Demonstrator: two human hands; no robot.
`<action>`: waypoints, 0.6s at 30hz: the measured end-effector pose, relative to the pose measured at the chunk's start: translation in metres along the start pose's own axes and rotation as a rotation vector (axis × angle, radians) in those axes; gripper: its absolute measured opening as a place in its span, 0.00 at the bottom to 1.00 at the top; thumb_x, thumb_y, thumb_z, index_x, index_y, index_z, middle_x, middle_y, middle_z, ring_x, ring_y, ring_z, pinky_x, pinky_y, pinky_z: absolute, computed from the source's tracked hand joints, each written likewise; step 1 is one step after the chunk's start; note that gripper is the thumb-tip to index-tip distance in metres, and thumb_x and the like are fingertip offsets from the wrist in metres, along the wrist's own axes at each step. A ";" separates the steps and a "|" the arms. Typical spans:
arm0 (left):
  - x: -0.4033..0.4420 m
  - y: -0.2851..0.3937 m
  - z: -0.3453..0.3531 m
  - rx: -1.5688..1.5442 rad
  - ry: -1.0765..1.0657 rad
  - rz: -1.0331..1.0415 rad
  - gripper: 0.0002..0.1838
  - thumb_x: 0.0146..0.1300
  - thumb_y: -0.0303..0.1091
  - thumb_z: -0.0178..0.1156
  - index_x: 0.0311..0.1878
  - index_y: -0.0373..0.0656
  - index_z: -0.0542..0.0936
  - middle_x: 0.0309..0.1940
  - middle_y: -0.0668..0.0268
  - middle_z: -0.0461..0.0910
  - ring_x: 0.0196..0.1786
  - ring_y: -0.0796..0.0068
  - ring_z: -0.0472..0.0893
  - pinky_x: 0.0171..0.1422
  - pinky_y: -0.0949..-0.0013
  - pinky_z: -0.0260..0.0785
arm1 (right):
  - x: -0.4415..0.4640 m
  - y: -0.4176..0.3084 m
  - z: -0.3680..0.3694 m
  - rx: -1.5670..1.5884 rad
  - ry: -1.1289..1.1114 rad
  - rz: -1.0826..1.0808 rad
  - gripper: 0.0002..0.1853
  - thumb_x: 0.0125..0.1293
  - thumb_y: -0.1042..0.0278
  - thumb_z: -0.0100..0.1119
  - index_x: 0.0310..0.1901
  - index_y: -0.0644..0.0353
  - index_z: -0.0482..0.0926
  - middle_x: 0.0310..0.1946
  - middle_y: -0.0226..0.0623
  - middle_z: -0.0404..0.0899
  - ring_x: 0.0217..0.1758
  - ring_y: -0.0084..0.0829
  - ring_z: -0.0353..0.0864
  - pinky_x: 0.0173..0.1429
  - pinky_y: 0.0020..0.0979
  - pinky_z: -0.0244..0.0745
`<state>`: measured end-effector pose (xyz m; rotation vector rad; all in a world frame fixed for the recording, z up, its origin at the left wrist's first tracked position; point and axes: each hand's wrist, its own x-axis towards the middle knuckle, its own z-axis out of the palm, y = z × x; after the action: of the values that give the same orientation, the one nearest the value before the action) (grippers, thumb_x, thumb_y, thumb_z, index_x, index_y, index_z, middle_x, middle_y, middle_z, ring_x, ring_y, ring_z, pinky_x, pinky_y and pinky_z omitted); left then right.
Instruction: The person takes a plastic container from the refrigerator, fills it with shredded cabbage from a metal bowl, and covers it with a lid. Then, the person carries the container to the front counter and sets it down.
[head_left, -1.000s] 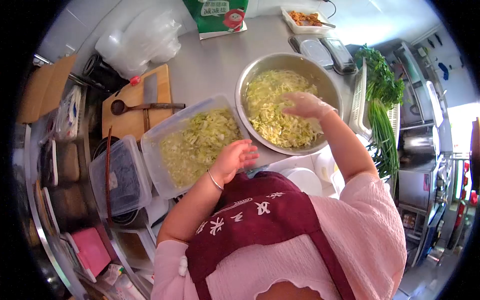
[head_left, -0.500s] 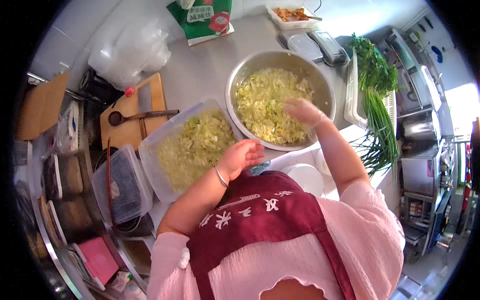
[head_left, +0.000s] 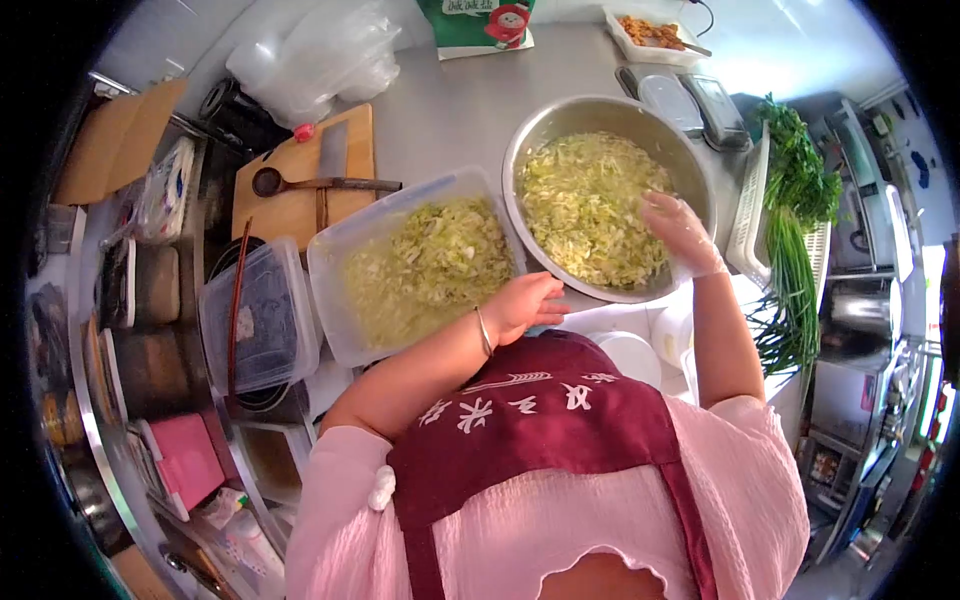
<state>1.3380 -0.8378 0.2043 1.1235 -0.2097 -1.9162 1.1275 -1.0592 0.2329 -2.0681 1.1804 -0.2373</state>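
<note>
A large steel bowl (head_left: 520,130) holds chopped pale-green cabbage (head_left: 590,200). Over its right side is my right hand (head_left: 682,232), in a clear glove, fingers apart and nothing in them. My bare left hand (head_left: 525,305), a bangle at its wrist, rests by the bowl's near left edge with fingers spread and empty. Left of the bowl stands a clear plastic tub (head_left: 335,335) with more chopped cabbage (head_left: 450,250) in it, beside my left forearm.
A cutting board (head_left: 355,125) with a cleaver and a wooden ladle (head_left: 330,184) lies at the left. White basket (head_left: 750,200) with leafy greens (head_left: 795,220) stands at the right. Behind are lidded boxes (head_left: 670,100), a tray of orange food (head_left: 650,50) and plastic bags (head_left: 320,60).
The view has shifted, so the counter items sit further right than half a second ago. My right hand has moved toward the bowl's right rim. My left hand stays spread near the bowl.
</note>
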 end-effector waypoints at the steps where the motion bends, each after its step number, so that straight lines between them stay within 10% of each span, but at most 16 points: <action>1: -0.001 0.000 -0.001 0.002 -0.009 0.008 0.16 0.64 0.39 0.51 0.50 0.39 0.69 0.55 0.54 0.66 0.48 0.64 0.76 0.51 0.63 0.71 | 0.001 -0.004 0.005 0.055 -0.053 0.015 0.30 0.57 0.51 0.59 0.57 0.63 0.72 0.54 0.52 0.73 0.57 0.42 0.73 0.60 0.35 0.66; 7: 0.001 0.006 0.005 -0.056 0.062 0.117 0.14 0.66 0.35 0.48 0.51 0.40 0.70 0.45 0.61 0.73 0.48 0.63 0.77 0.51 0.62 0.72 | 0.046 0.006 0.048 -0.316 -0.097 -0.213 0.39 0.53 0.42 0.61 0.61 0.63 0.66 0.58 0.54 0.68 0.61 0.47 0.69 0.65 0.38 0.61; 12: 0.009 0.006 0.003 -0.077 0.108 0.133 0.14 0.66 0.36 0.48 0.50 0.38 0.71 0.45 0.58 0.75 0.47 0.63 0.77 0.51 0.62 0.72 | 0.067 -0.016 0.079 -0.305 -0.544 -0.052 0.50 0.47 0.33 0.61 0.67 0.56 0.57 0.65 0.55 0.58 0.67 0.46 0.60 0.69 0.41 0.55; 18: 0.012 0.007 0.009 -0.065 0.143 0.153 0.13 0.65 0.36 0.50 0.47 0.38 0.71 0.43 0.57 0.75 0.46 0.63 0.77 0.51 0.63 0.72 | 0.041 -0.062 0.101 -0.743 -0.567 -0.118 0.58 0.39 0.40 0.70 0.71 0.44 0.47 0.66 0.59 0.53 0.64 0.51 0.65 0.65 0.49 0.60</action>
<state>1.3332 -0.8531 0.2057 1.1618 -0.1484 -1.6892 1.2417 -1.0222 0.1947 -2.5715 0.8481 0.8039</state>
